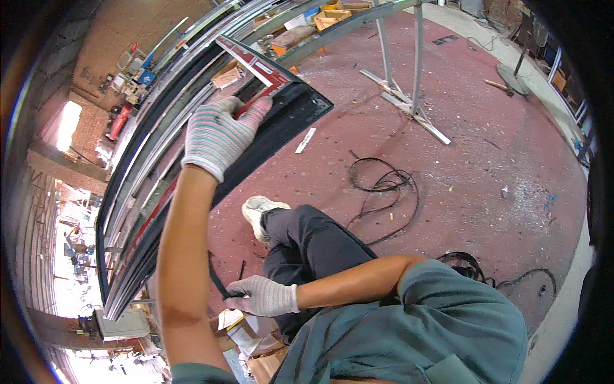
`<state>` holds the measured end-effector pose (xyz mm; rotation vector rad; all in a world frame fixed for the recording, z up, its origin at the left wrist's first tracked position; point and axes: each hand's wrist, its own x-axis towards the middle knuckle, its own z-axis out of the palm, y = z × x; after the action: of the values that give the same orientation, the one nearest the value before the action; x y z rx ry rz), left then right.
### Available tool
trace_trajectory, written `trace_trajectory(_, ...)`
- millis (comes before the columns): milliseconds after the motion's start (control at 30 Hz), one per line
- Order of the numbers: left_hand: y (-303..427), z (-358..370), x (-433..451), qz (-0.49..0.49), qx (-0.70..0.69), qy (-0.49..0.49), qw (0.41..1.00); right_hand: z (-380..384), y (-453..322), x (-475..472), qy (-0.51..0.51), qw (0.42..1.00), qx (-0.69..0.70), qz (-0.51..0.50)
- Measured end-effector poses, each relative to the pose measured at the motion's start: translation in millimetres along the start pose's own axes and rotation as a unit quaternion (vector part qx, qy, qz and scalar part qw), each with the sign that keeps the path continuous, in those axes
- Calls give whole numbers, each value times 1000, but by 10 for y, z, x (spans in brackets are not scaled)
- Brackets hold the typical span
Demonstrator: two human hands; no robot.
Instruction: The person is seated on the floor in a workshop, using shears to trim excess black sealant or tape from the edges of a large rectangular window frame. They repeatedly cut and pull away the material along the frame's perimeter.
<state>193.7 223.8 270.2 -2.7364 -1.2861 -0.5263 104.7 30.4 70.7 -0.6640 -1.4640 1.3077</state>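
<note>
A large black frame with metal profiles (288, 113) runs diagonally across the upper left, a red-faced strip (276, 79) along its inner edge. My left hand (220, 134), in a striped knit glove, is at this inner edge near the frame's corner, thumb and fingers bent on either side of the red strip; its fingertips are partly hidden. Lower down, my right hand (264, 295), gloved too, is closed on a black flexible strip (218, 278), which hangs beside the frame.
Black cord (383, 185) lies coiled on the red floor (470, 158) among debris. A metal stand (415, 110) rises at the top, near a hammer (496, 85). Wooden boxes (332, 18) sit behind the frame. Open cardboard (268, 367) and papers are below my right hand.
</note>
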Motion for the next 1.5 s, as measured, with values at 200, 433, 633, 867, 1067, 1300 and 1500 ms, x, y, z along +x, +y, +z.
trace_trajectory(200,52,72,110,-2,-6,-20,1000,-8,-55,-24,-25,998,36,52)
trace_trajectory(433,7,-11,12,33,-59,-42,997,-78,-108,19,-57,988,88,116)
trace_trajectory(633,-252,-77,-198,5,-142,-68,988,-44,-84,53,-34,985,136,97)
trace_trajectory(867,-232,-45,-139,-54,-117,-63,990,-103,-67,107,-1,991,94,95)
trace_trajectory(1067,-111,-128,-66,-103,-30,-91,990,-250,-36,225,-13,988,126,87)
trace_trajectory(1300,-340,-251,-164,-20,-154,-133,979,-326,103,329,35,988,128,84)
trace_trajectory(1500,-329,-183,-128,-64,-165,-138,975,-417,126,341,37,980,168,99)
